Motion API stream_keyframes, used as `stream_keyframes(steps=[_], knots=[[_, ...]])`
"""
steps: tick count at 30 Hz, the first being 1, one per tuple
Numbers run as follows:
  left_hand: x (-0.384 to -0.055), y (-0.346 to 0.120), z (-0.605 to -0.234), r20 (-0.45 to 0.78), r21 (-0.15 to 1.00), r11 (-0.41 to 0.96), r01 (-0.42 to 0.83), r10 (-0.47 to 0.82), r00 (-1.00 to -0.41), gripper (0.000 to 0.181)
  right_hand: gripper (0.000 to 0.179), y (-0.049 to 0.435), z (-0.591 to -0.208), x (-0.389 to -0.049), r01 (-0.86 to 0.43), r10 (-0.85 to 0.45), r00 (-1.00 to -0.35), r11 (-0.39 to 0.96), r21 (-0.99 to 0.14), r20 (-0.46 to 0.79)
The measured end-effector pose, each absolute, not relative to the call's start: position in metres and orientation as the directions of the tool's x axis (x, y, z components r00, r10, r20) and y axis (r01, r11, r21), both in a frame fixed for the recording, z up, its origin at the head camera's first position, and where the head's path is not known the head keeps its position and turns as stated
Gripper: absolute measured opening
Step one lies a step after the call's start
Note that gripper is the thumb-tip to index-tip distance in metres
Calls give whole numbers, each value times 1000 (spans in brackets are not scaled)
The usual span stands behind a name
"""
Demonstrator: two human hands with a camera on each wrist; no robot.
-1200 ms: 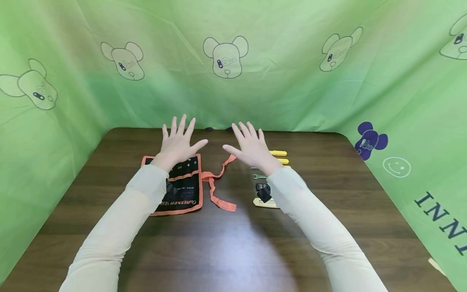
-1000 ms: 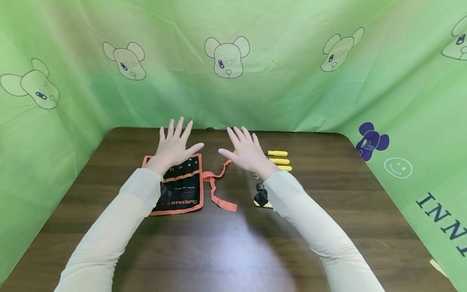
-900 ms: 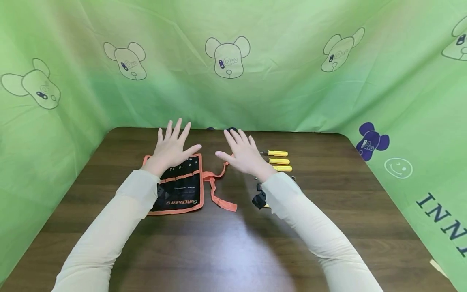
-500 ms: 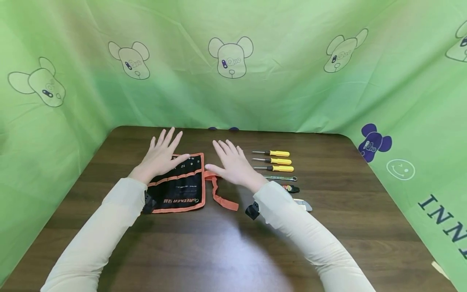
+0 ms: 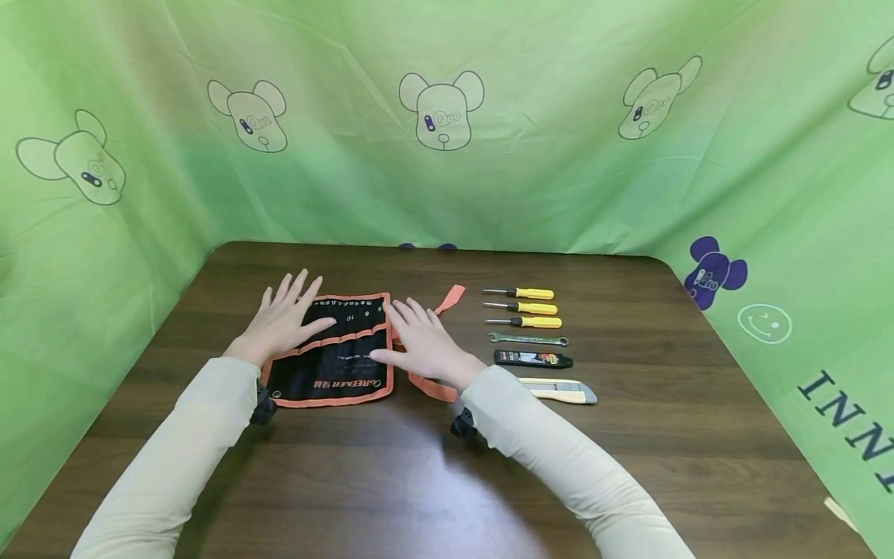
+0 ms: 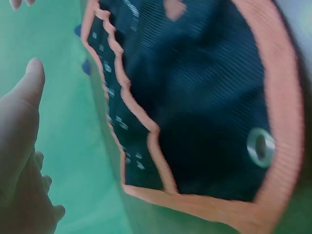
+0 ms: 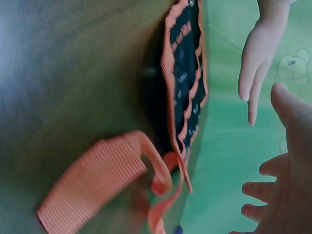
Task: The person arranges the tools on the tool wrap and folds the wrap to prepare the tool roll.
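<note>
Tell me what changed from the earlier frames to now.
Both hands came down and toward the person: the left hand now lies flat on the pouch, the right hand at its right edge over the strap. Neither grips anything. This uncovered the wrench and cutter. Pouch and screwdrivers stayed put.

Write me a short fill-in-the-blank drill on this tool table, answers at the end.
1. The left hand lies over the black tool roll, whose trim is ____.
2. The number of screwdrivers with yellow handles is ____.
3. Just nearer than the screwdrivers lies a metal ____.
4. Both hands, the right hand included, have their fingers ____.

Missing words: orange; three; wrench; spread open
</note>
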State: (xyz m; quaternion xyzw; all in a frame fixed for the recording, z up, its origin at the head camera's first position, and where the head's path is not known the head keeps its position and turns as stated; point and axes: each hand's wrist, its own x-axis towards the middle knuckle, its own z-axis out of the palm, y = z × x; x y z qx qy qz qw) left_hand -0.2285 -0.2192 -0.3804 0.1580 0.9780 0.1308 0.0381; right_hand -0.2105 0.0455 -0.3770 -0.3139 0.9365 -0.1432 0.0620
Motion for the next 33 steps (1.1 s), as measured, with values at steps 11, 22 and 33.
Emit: stream_keyframes(steps=[11, 22, 33], knots=[[-224, -237, -402, -80, 277, 912, 303, 336, -938, 78, 77, 37, -402, -200, -593, -632, -769, 761, -263, -93], [-225, -240, -413, -161, 318, 892, 321, 385, -909, 73, 48, 35, -406, -189, -681, -707, -700, 703, -205, -101], [-221, -234, -412, -213, 316, 903, 291, 366, -906, 70, 41, 40, -408, -188, -704, -727, -678, 684, -191, -104]])
